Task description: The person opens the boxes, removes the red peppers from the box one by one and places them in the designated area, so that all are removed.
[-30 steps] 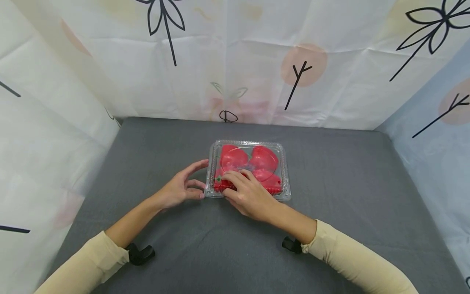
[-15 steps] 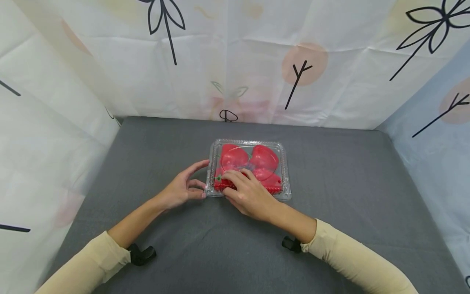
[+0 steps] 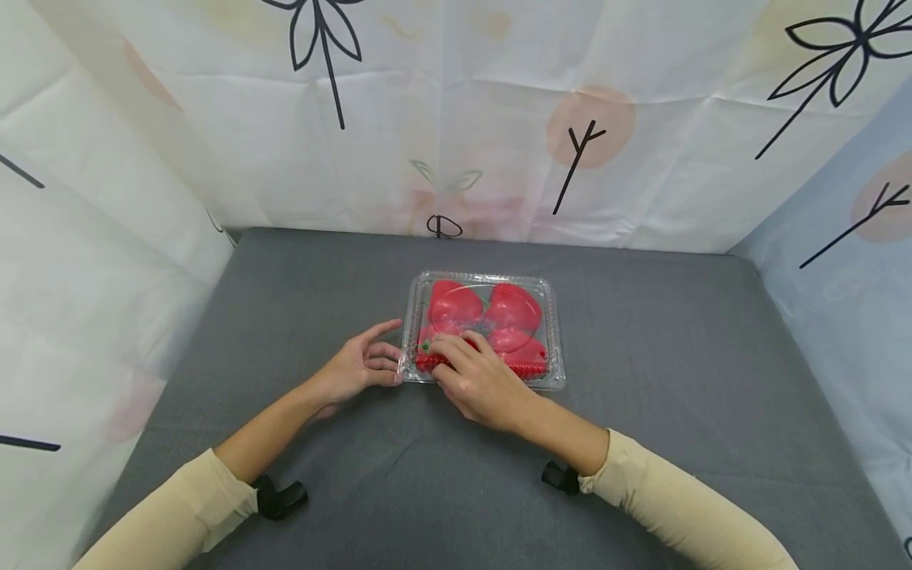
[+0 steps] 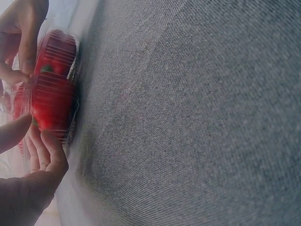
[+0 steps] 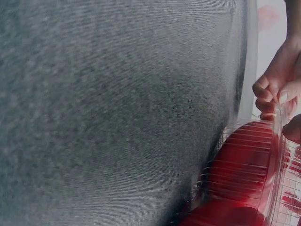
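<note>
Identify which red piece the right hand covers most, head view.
The front-left red piece; the right hand lies over it, leaving the other three mostly visible.

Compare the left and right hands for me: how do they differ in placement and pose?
Placement: the left hand is at the left edge of the clear container, while the right hand is at its near edge.
Pose: the left hand's index finger stretches away from its thumb, while the right hand's fingers arch over the container's top.
Both are bare and touch the container.
</note>
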`<act>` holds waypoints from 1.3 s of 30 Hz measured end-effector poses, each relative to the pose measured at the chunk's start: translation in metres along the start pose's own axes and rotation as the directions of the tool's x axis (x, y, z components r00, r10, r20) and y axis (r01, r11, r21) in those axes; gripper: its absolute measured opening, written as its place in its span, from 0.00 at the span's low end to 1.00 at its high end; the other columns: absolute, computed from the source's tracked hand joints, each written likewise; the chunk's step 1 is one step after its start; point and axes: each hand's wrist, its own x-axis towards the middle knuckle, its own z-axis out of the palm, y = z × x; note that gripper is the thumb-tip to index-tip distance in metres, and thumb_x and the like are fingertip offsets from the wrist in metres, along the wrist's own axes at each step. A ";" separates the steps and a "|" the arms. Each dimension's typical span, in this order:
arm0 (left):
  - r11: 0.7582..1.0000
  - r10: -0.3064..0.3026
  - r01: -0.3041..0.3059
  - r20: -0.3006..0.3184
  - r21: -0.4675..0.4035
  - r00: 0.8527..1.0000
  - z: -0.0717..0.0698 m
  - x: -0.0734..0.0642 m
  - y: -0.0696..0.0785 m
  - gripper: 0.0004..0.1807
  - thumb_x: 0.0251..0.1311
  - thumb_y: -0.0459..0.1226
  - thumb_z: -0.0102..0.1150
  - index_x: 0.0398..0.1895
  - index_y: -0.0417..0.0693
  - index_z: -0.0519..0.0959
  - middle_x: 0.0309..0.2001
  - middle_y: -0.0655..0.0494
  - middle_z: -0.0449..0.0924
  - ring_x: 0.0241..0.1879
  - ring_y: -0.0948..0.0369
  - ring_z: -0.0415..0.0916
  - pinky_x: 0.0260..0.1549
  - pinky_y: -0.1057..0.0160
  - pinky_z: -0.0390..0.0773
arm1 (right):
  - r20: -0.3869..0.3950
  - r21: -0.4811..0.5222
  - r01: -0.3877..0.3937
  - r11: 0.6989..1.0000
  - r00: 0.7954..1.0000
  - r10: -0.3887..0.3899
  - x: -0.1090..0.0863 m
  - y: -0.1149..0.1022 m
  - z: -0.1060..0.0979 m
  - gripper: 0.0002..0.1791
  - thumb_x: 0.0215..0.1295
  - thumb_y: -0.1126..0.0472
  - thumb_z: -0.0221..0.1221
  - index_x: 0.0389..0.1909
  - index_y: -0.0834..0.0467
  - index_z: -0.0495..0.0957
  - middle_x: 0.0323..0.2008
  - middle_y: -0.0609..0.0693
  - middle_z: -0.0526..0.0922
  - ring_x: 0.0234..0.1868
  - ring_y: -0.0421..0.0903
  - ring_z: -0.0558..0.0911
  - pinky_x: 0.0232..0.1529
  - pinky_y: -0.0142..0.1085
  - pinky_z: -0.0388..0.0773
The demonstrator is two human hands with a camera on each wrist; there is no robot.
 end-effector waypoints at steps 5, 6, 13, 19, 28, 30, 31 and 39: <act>0.999 -0.049 0.049 0.000 -0.012 0.999 0.001 0.001 0.000 0.45 0.58 0.26 0.66 0.76 0.49 0.56 0.48 0.45 0.77 0.43 0.57 0.80 0.43 0.62 0.81 | 0.012 0.005 -0.008 1.000 1.000 0.008 0.001 0.000 -0.001 0.13 0.53 0.58 0.73 0.37 0.57 0.81 0.53 0.55 0.78 0.60 0.52 0.73 0.61 0.48 0.71; 0.998 -0.058 0.058 0.001 -0.013 0.998 0.001 0.002 0.000 0.43 0.58 0.27 0.66 0.75 0.48 0.57 0.48 0.46 0.77 0.43 0.57 0.80 0.44 0.61 0.81 | 0.017 0.004 -0.010 1.000 1.000 0.010 0.001 0.000 -0.001 0.13 0.54 0.58 0.73 0.37 0.57 0.81 0.53 0.55 0.78 0.60 0.52 0.73 0.62 0.48 0.71; 0.995 -0.096 0.096 0.016 -0.038 0.995 0.002 0.003 0.000 0.32 0.58 0.27 0.65 0.65 0.41 0.64 0.42 0.50 0.78 0.39 0.59 0.78 0.43 0.60 0.78 | 0.037 -0.003 -0.022 1.000 0.999 0.022 0.000 -0.002 0.000 0.14 0.54 0.57 0.73 0.38 0.58 0.81 0.55 0.57 0.78 0.60 0.52 0.73 0.62 0.49 0.71; 0.994 -0.087 0.089 0.038 -0.056 0.996 0.002 0.004 0.000 0.28 0.57 0.27 0.64 0.59 0.39 0.66 0.38 0.53 0.78 0.36 0.60 0.76 0.39 0.61 0.78 | 0.031 -0.042 -0.006 0.999 0.999 0.007 0.000 -0.002 0.003 0.11 0.57 0.59 0.70 0.37 0.58 0.80 0.53 0.55 0.78 0.59 0.52 0.74 0.61 0.48 0.71; 0.995 -0.074 0.077 0.047 -0.058 0.996 0.002 0.006 -0.004 0.23 0.55 0.27 0.63 0.54 0.39 0.67 0.37 0.52 0.78 0.34 0.61 0.75 0.38 0.62 0.78 | 0.019 -0.061 0.015 0.998 1.000 -0.014 0.001 -0.002 0.003 0.12 0.56 0.58 0.71 0.36 0.57 0.79 0.52 0.55 0.77 0.57 0.51 0.75 0.60 0.47 0.73; 0.995 -0.073 0.076 0.049 -0.059 0.996 0.002 0.006 -0.004 0.23 0.55 0.27 0.64 0.53 0.39 0.67 0.37 0.52 0.78 0.34 0.61 0.75 0.38 0.62 0.78 | 0.019 -0.059 0.014 0.998 1.000 -0.012 0.001 -0.002 0.003 0.13 0.55 0.57 0.72 0.36 0.57 0.79 0.52 0.55 0.77 0.57 0.51 0.75 0.60 0.47 0.73; 0.995 -0.073 0.076 0.050 -0.057 0.996 0.001 0.006 -0.004 0.23 0.56 0.27 0.63 0.53 0.39 0.67 0.37 0.53 0.78 0.34 0.61 0.75 0.38 0.62 0.78 | 0.018 -0.058 0.013 0.998 1.000 -0.012 0.001 -0.002 0.003 0.13 0.55 0.57 0.72 0.36 0.57 0.79 0.52 0.55 0.77 0.57 0.51 0.75 0.59 0.47 0.73; 0.992 -0.086 0.091 0.065 -0.086 0.994 0.002 0.005 -0.003 0.22 0.58 0.28 0.62 0.54 0.40 0.66 0.36 0.54 0.78 0.36 0.61 0.74 0.42 0.61 0.78 | -0.002 -0.051 0.021 0.998 1.000 -0.021 0.001 -0.001 0.001 0.11 0.56 0.59 0.71 0.35 0.57 0.79 0.51 0.55 0.78 0.58 0.52 0.75 0.60 0.47 0.73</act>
